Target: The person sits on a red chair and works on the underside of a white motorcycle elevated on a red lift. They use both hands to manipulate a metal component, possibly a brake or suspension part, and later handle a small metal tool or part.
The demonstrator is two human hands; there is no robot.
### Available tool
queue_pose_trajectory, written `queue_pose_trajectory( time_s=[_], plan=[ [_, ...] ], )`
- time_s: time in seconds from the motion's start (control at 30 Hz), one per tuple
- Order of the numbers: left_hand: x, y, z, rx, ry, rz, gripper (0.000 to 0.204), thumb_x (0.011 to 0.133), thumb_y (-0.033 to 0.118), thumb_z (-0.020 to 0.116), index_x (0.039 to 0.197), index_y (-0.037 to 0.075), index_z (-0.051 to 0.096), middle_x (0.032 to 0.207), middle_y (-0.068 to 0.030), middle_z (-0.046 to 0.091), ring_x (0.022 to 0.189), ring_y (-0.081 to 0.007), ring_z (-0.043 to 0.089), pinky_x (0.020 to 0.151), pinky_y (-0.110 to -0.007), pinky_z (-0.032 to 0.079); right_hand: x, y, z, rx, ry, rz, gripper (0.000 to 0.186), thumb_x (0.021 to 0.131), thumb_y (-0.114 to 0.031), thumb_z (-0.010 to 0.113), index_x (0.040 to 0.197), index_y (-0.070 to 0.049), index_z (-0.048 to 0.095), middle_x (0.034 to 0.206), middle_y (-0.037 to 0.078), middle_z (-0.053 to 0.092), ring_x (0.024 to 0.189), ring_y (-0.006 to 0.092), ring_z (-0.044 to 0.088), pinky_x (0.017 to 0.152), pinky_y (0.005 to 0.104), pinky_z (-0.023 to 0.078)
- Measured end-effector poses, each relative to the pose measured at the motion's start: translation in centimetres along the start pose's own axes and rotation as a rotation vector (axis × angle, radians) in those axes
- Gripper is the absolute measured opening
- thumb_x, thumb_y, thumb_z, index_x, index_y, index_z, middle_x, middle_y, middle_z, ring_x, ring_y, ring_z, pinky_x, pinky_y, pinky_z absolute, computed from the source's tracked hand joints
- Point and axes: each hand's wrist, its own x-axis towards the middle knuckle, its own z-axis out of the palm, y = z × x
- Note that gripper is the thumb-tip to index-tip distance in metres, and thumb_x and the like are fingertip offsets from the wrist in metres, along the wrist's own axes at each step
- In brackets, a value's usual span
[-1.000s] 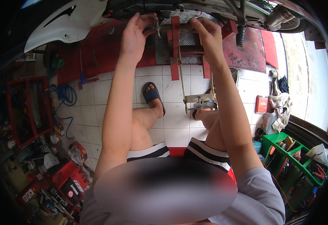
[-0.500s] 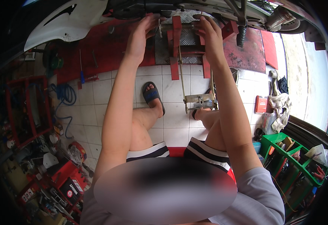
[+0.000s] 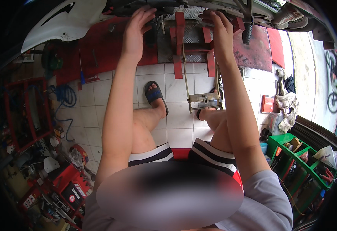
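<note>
My left hand [image 3: 137, 32] is raised under the vehicle's dark body, fingers loosely curved and apart, beside a small metal piece [image 3: 163, 24]. My right hand [image 3: 221, 32] is raised opposite, fingers extended and slightly bent, its tips near the dark underside; whether they touch it is unclear. Between the hands, a horizontal ribbed metal shaft [image 3: 191, 23] crosses a red steel stand [image 3: 179, 30] on a treadplate. A metal bracket [image 3: 204, 101] on long rods hangs below, by my right foot. A white body panel [image 3: 60, 32] is at upper left.
A red platform [image 3: 253, 50], screwdriver [image 3: 82, 75], blue hose [image 3: 64, 94] and red tool racks [image 3: 26, 111] surround me. A green tool tray [image 3: 291, 154], red case [image 3: 267, 103] and rags [image 3: 286, 107] lie right. A bicycle [image 3: 332, 77] shows outside, beside a black footpeg [image 3: 247, 34].
Both hands have moved slightly upward and apart; the right fingers have straightened from their earlier pinch. The scene sits a little higher in view, and a bicycle has appeared outside at right.
</note>
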Motion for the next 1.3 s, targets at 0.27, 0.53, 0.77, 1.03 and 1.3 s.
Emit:
queue_pose_trajectory(
  time_s=[0.27,0.53,0.77,1.03,1.3],
  plan=[
    [0.3,-0.5,-0.3,-0.017,-0.037,-0.046,0.05,0.099,0.035,0.033,0.131,0.0,0.049,0.124,-0.0154,0.06,0.117,-0.0234,0.055,0.102,-0.035,0.037,0.1,0.0,-0.2,0.045,-0.071,-0.003,0.033,0.097,-0.022,0.048,0.117,0.001,0.059,0.098,0.008,0.067,0.099,0.0168,0.062,0.086,0.0294,0.046],
    [0.4,-0.9,0.0,-0.028,-0.101,0.027,0.044,0.1,0.036,0.043,0.126,0.003,0.055,0.12,-0.0097,0.063,0.112,-0.0169,0.056,0.094,-0.033,0.043,0.3,0.6,-0.3,0.111,-0.109,-0.031,0.036,0.096,-0.025,0.053,0.115,0.005,0.059,0.103,0.011,0.066,0.093,0.0152,0.062,0.083,0.03,0.049],
    [-0.2,-1.2,0.6,0.299,-0.033,-0.327,0.04,0.095,0.037,0.054,0.122,0.008,0.06,0.107,-0.004,0.067,0.099,-0.0121,0.061,0.077,-0.03,0.049,0.3,1.9,-0.3,-0.225,-0.253,0.246,0.036,0.094,-0.029,0.061,0.112,0.002,0.062,0.095,0.007,0.065,0.081,0.0135,0.063,0.077,0.0266,0.05],
    [-0.3,-1.7,-0.2,0.135,-0.006,-0.244,0.035,0.09,0.032,0.057,0.115,0.008,0.063,0.105,-0.0009,0.066,0.097,-0.0106,0.06,0.076,-0.027,0.044,-0.3,1.1,0.7,0.064,-0.184,0.226,0.03,0.092,-0.018,0.059,0.116,-0.002,0.059,0.106,0.006,0.063,0.093,0.014,0.061,0.079,0.0279,0.048],
    [0.5,-1.3,0.0,0.029,0.005,-0.05,0.041,0.095,0.038,0.047,0.118,0.008,0.063,0.12,-0.0064,0.065,0.107,-0.0138,0.058,0.089,-0.03,0.039,0.4,0.9,-0.4,0.354,-0.206,0.135,0.036,0.097,-0.026,0.047,0.125,-0.003,0.053,0.109,0.008,0.065,0.1,0.0179,0.061,0.085,0.0323,0.048]
  ],
)
